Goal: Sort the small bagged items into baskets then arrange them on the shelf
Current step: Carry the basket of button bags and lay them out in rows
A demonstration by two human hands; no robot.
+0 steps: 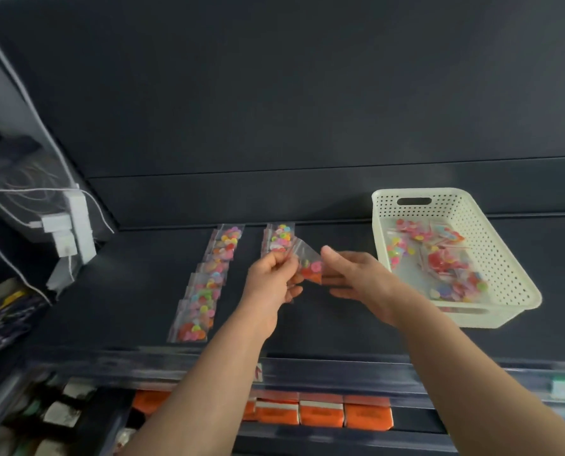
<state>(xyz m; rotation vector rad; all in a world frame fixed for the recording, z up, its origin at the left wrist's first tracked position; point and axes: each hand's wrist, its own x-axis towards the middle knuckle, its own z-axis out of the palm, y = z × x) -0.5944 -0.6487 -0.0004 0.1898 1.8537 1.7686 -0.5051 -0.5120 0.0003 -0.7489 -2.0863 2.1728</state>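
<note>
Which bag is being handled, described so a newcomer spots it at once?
Find the white perforated basket on the right of the dark shelf. Left of it, the left hand and right hand pinch one clear bag of red buttons. Unlike the bags lying in rows, it is held in the air.

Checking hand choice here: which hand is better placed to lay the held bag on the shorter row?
Probably left: the left hand pinches the bag beside the shorter row; the right hand is nearer the basket.
</note>
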